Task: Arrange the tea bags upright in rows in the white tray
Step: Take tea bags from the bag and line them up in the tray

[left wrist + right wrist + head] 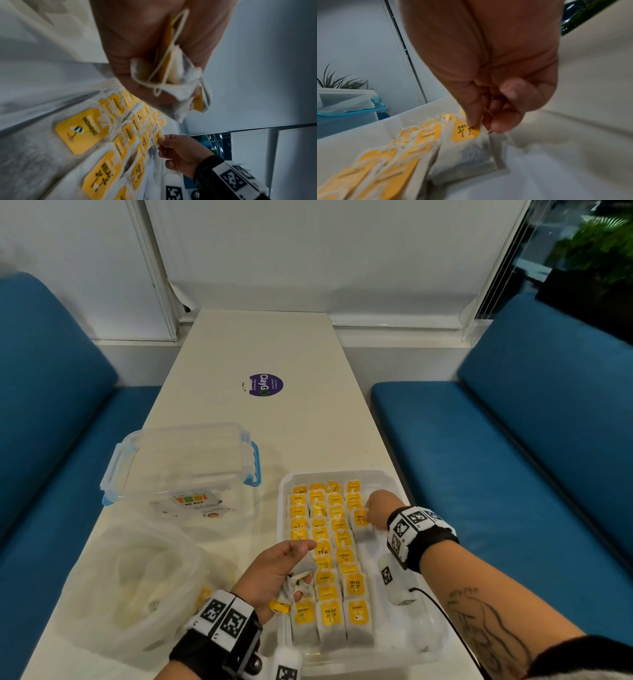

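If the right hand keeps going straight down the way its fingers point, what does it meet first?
Probably the white tray floor: the right hand pinches a tea bag whose lower edge looks nearly seated there; depth is unclear.

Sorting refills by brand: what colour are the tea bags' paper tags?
Yellow with black print, on the tea bags in the white tray; clearest in the head view.

Black wristbands (426, 537) carry white square-coded markers; a dark tattoo (486, 625) marks the right forearm.
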A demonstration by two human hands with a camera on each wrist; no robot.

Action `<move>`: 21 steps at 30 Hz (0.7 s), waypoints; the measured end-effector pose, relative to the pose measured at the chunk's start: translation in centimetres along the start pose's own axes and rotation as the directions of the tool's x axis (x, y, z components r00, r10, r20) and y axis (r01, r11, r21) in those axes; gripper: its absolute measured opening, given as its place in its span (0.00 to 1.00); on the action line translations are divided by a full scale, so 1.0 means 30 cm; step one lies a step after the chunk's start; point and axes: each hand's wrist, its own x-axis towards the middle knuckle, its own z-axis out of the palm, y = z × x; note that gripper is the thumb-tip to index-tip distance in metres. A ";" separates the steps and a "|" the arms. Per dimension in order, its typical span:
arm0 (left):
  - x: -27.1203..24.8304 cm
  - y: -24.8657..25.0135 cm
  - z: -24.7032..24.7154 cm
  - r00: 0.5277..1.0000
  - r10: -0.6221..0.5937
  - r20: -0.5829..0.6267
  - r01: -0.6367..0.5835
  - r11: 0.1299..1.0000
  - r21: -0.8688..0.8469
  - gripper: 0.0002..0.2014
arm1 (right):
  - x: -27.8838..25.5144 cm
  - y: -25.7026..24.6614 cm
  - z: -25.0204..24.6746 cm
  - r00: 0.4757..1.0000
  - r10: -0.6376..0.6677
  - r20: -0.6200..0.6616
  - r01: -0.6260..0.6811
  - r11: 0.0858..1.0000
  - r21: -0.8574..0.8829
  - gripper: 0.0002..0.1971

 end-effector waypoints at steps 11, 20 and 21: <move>0.005 -0.002 -0.003 1.000 -0.010 -0.008 0.010 1.000 -0.014 0.12 | -0.018 0.011 0.014 0.988 0.032 -0.151 0.022 0.938 0.347 0.18; -0.018 0.045 0.041 0.997 -0.072 0.042 0.077 0.989 -0.130 0.19 | -0.259 0.019 -0.117 0.931 -0.194 -0.308 0.333 0.795 0.507 0.07; -0.023 0.050 0.051 0.996 -0.070 0.055 0.077 0.987 -0.139 0.19 | -0.301 0.008 -0.121 0.923 -0.268 -0.275 0.374 0.795 0.479 0.07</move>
